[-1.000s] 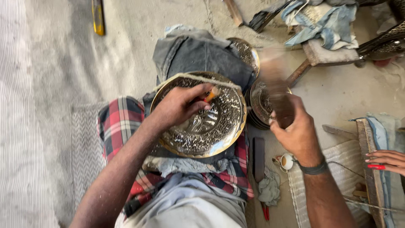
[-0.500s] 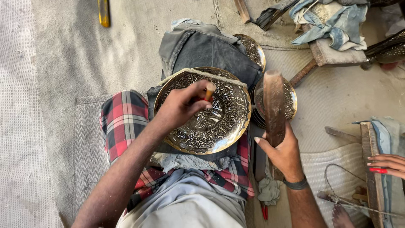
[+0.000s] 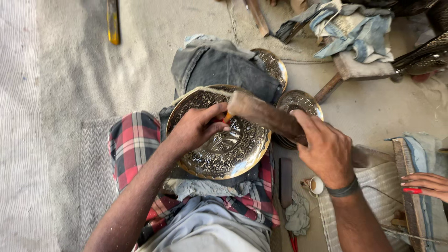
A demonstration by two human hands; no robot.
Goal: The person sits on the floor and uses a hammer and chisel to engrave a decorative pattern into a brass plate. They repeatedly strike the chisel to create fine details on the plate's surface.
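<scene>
1. The floor (image 3: 70, 93) is carrying everything; a wide bare stretch is lying open along its left edge, while the top right corner is crowded with rags (image 3: 345, 32) and a wooden stick (image 3: 329, 87).
2. The lap (image 3: 135, 140), in red plaid cloth, is sitting at the bottom middle and bearing the plate.
3. A grey cloth (image 3: 219, 65) is lying bunched just beyond the plate's far rim.
4. The plate (image 3: 233, 149), round, brass-coloured and densely engraved, is resting tilted on the lap; its left and near rims are showing free, and its far right rim is being crossed by the mallet.
5. The right hand (image 3: 326, 149) is closing fully round the mallet's handle, just off the plate's right rim.
6. The left hand (image 3: 196, 128) is lying on the plate's upper left part, fingers curled tight around a punch.
7. The mallet (image 3: 263, 114), worn and wooden, is lying slanted, with its head over the plate's upper middle and meeting the punch's top.
8. Two smaller engraved plates (image 3: 298, 100) are lying on the floor just right of the big one, one partly under the grey cloth.
9. Another person's hand (image 3: 427, 184) is resting on a wooden frame at the right edge, well apart.
10. A small cup (image 3: 317, 185) is standing near the right wrist.
11. The punch (image 3: 227, 117), showing only an orange tip between the left fingers, is standing on the plate's middle.
</scene>
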